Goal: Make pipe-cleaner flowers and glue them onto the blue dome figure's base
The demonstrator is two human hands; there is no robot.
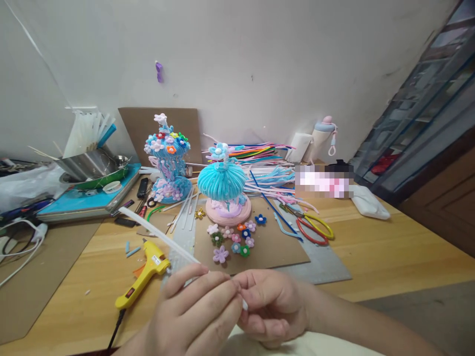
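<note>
My left hand (202, 309) is closed around white pipe cleaners (159, 235), whose long ends stick out to the upper left. Fingertips of my right hand (272, 301) pinch at the short white end that shows between the two hands. Just beyond them, several small pipe-cleaner flowers (236, 238) in mixed colours lie on a brown cardboard sheet (274, 252). Behind the flowers stands a blue pleated pipe-cleaner carousel shape (221, 180) on a round pink base (228, 212). A yellow hot glue gun (143, 277) lies left of my left hand.
A flower-covered blue ornament (166, 148) stands back left, near a metal bowl (89, 165) with glue sticks. Bundles of pipe cleaners (267, 173) lie along the wall. Red and yellow-handled scissors (315, 227), a white packet (370, 201) and a bottle (322, 141) are on the right.
</note>
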